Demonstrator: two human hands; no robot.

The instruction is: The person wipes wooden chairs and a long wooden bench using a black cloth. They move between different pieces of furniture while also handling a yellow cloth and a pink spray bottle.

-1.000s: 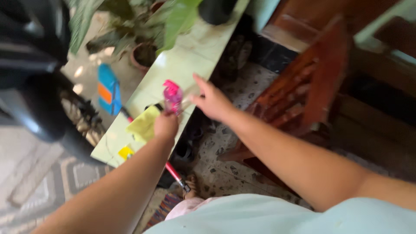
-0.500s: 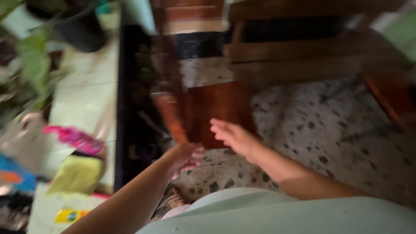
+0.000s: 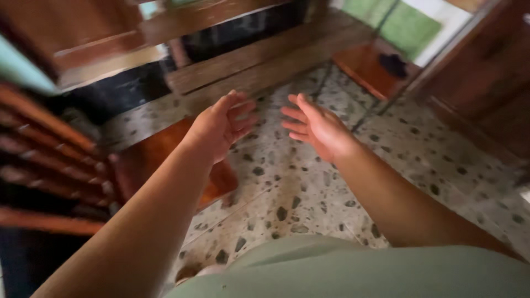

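Observation:
My left hand (image 3: 220, 124) and my right hand (image 3: 316, 126) are both held out in front of me above a speckled terrazzo floor (image 3: 298, 187). They are close together, palms turned toward each other, fingers loosely spread. Neither hand holds or touches anything. A red-brown wooden chair (image 3: 61, 165) with a slatted back stands at the left, its seat (image 3: 160, 160) just below and left of my left hand.
A long wooden bench or beam (image 3: 259, 60) runs across the far side. A wooden door frame (image 3: 486, 83) is at the right, with a green mat (image 3: 411, 25) beyond it and a small wooden board (image 3: 372, 63) on the floor.
The view has swung right, away from the pale ledge with the pink spray bottle and yellow cloth. My left hand has let go of the bottle; both empty hands now reach forward.

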